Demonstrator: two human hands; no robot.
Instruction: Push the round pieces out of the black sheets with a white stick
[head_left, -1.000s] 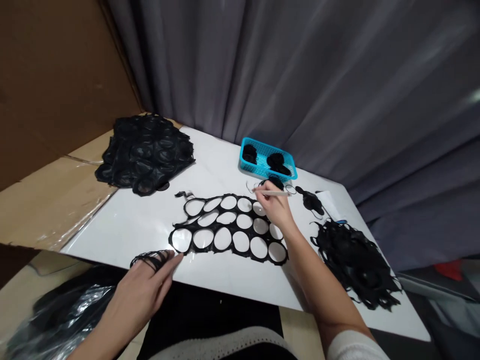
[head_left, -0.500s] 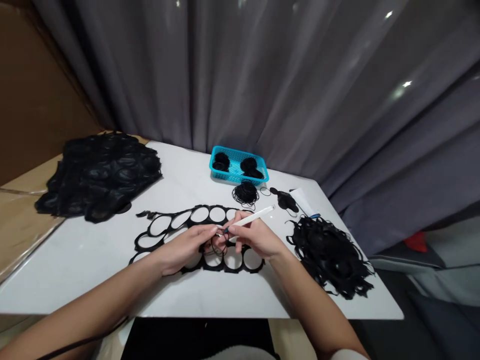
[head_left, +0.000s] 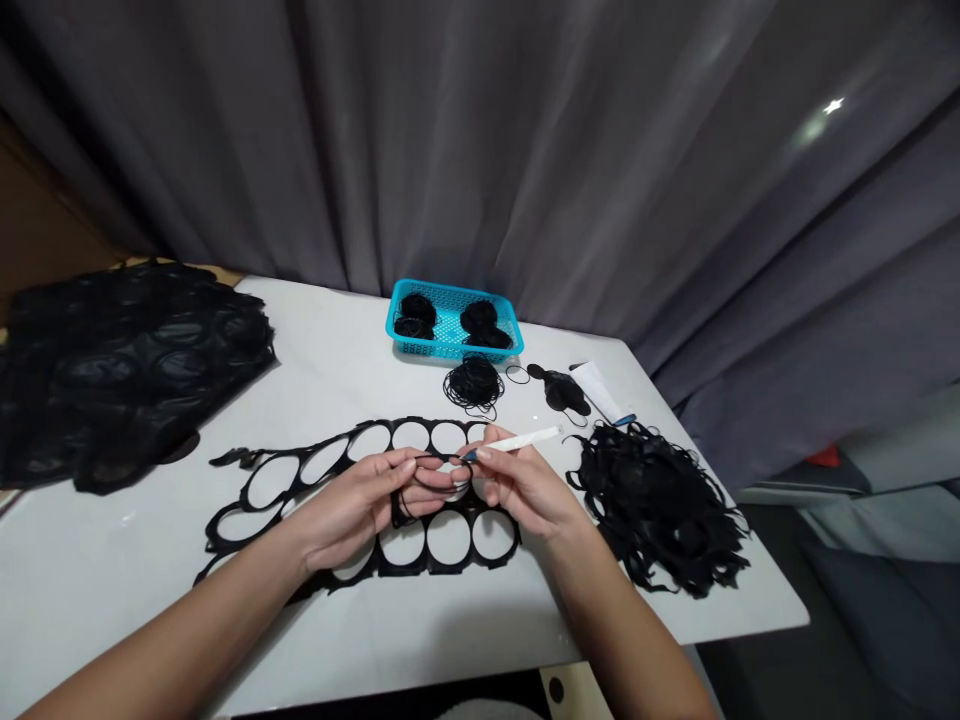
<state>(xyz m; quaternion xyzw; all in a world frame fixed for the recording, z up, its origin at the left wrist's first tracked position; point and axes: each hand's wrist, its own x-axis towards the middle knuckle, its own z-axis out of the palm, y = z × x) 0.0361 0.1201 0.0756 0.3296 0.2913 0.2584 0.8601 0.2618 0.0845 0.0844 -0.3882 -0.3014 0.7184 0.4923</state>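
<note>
My left hand (head_left: 367, 500) is closed on thin black rings (head_left: 452, 487), which hang in loops between my two hands. In my right hand (head_left: 525, 487) is a white pen-like tool (head_left: 520, 440), its blue end pointing left at the rings. Both hands are above a black sheet with round cut-outs (head_left: 381, 567) that lies on the white table. The fingertips nearly meet, and whether my right fingers also pinch a ring is too small to tell.
A blue basket (head_left: 452, 350) with black bundles stands at the back, a ring bundle (head_left: 474, 384) before it. Right are black discs (head_left: 564, 391), a white tube (head_left: 598, 390) and a scrap pile (head_left: 664, 505). Stacked black sheets (head_left: 135, 365) lie left. Behind hangs a grey curtain (head_left: 480, 140).
The view has shifted, with the table's things now further left. The rings between my hands are spread into a wider, more visible loop. My right hand still holds the white tool.
</note>
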